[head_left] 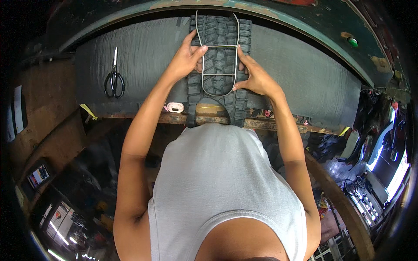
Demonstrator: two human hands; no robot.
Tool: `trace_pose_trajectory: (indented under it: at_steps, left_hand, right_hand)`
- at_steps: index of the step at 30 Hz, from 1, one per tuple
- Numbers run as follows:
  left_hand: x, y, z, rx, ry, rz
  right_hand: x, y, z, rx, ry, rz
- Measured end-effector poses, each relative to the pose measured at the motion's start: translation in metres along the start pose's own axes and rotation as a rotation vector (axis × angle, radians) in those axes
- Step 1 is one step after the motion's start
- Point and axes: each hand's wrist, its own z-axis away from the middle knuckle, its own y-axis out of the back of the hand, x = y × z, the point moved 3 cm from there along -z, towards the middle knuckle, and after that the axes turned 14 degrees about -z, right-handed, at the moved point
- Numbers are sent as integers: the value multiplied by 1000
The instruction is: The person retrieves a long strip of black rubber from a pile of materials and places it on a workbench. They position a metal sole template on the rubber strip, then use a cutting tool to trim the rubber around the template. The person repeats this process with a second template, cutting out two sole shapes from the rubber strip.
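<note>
A sole-shaped metal cutting die (pixel 220 46) with two crossbars rests over a strip of black rubber (pixel 217 61) with a blocky tread pattern. At the die's left side, my left hand (pixel 186 58) grips it, thumb beside the upper crossbar. My right hand (pixel 256 79) holds the opposite side, with the thumb near the rounded near end. The die's far end reaches toward the dark gap under the machine's beam. Closer to my body, the strip has a rounded cutout (pixel 211 109) through which the bench edge shows.
Black-handled scissors (pixel 114 82) lie to the left on the dark, worn work surface (pixel 300 69). A small pale pink case (pixel 175 107) sits near the front edge. Beyond the surface runs a green machine beam (pixel 278 17), with a green button (pixel 352 42) at right.
</note>
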Motion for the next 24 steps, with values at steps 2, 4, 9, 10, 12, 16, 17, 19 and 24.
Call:
trace_pose_trajectory:
  at_steps: [2, 4, 9, 10, 12, 16, 17, 19, 24]
  left_hand:
    - [0, 0, 1, 11, 30, 0]
    - [2, 0, 2, 25, 28, 5]
    - [12, 7, 7, 67, 30, 23]
    - [16, 12, 8, 84, 26, 58]
    - [23, 31, 9, 161, 19, 18]
    - [52, 93, 6, 464, -206, -126]
    - [62, 110, 4, 574, -306, -190]
    - [86, 139, 3, 829, -485, -235]
    - [146, 185, 3, 1522, -840, -867]
  right_hand:
    - [-1, 0, 0, -6, 3, -6]
    - [-1, 1, 2, -18, -5, -24]
    - [-6, 15, 16, 52, 28, -169]
    - [-9, 22, 19, 93, 79, -193]
    - [-17, 41, 26, 182, 134, -161]
    - [-43, 110, 45, 553, 330, 46]
    - [-50, 132, 50, 659, 370, 163]
    - [-63, 174, 60, 937, 469, 242]
    - [-73, 264, 70, 1490, 710, 610]
